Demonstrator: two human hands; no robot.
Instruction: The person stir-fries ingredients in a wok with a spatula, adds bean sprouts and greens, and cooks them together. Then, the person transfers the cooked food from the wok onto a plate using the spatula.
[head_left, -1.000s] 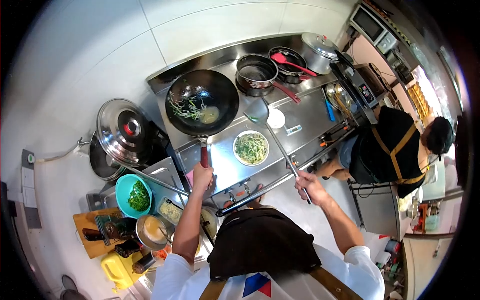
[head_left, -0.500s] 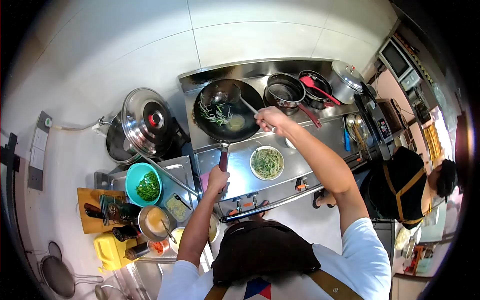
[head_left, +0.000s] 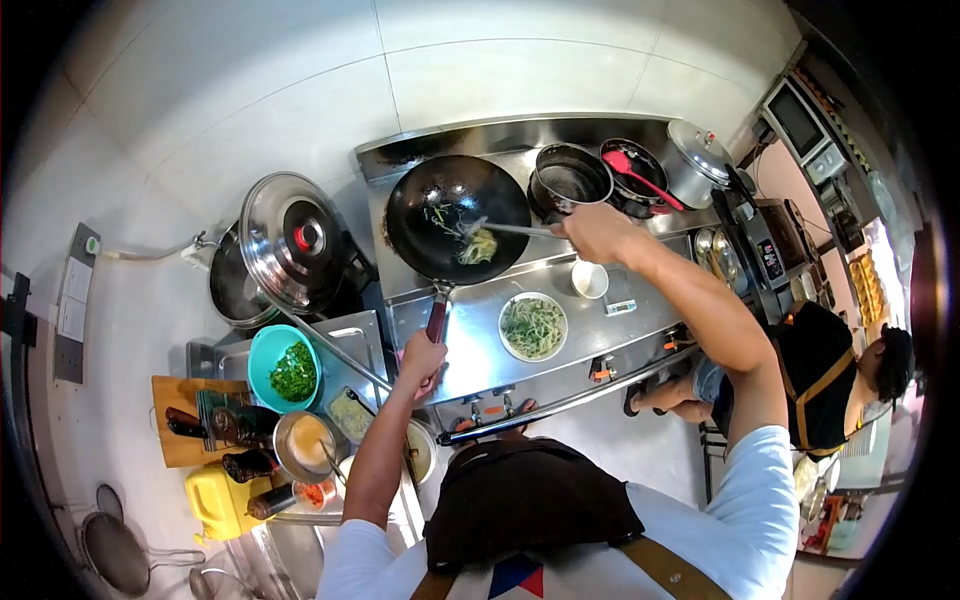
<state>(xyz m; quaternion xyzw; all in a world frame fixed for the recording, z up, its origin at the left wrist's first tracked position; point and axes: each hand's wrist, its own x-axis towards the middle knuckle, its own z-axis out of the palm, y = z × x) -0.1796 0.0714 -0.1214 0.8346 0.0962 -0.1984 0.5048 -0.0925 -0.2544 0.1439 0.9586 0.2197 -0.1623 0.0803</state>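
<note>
A black wok (head_left: 415, 205) sits on the stove with a small heap of green and pale shreds (head_left: 478, 247) in its lower part and a few more strands to the left. My left hand (head_left: 423, 360) is closed round the wok's dark handle (head_left: 437, 315). In my right hand (head_left: 595, 235) is the long grey handle of a wok spatula (head_left: 515, 229). Its blurred head touches or nearly touches the food. Below the wok, on the steel counter, stands a white bowl of green-and-white shreds (head_left: 533, 327). A small white cup (head_left: 590, 279) is under my right forearm.
Two dark pans, a saucepan (head_left: 570, 178) and one with a red spatula (head_left: 640, 178), stand right of the wok beside a pressure cooker (head_left: 697, 160). At left are a large lidded pan (head_left: 290, 240) and a teal bowl of chopped greens (head_left: 310, 350). Another person (head_left: 815, 370) stands at right.
My right hand has moved right, and the spatula head has come down from the wok's upper left to its lower right. The shreds have gathered there. My left hand keeps the wok handle.
</note>
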